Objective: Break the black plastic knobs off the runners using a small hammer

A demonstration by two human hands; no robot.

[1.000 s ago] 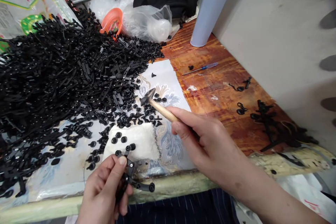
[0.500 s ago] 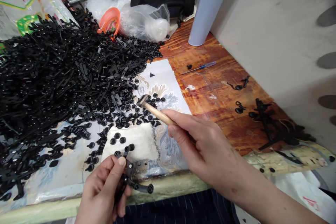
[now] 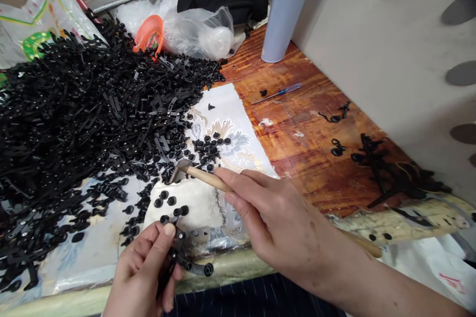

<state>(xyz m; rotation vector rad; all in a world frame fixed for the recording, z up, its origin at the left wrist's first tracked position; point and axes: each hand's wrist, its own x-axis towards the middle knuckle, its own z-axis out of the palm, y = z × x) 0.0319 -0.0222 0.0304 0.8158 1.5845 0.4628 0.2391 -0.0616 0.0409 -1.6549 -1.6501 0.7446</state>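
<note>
Low in the view, my left hand (image 3: 145,267) pinches a black jointed plastic part (image 3: 199,267) between thumb and fingers, its upper arms reaching over the edge of a white pad (image 3: 201,200). My right hand (image 3: 267,208) is wrapped around the wooden handle of a small hammer (image 3: 204,177). The metal head hangs over the pad's back edge, above and apart from the part in my left hand. Several small round black plugs (image 3: 171,200) sit on the pad, and more lie loose behind it.
A large heap of black plastic parts (image 3: 92,104) covers the left. Behind it are an orange bowl (image 3: 148,34) and clear plastic bags (image 3: 208,34). A screwdriver (image 3: 290,89), a pale blue container (image 3: 288,10) and a tangle of black pieces (image 3: 394,178) are at right, beside the wall.
My right hand has brought the hammer head left and down, from over the loose plugs to the pad's back edge. My left hand keeps its hold. The view has shifted slightly.
</note>
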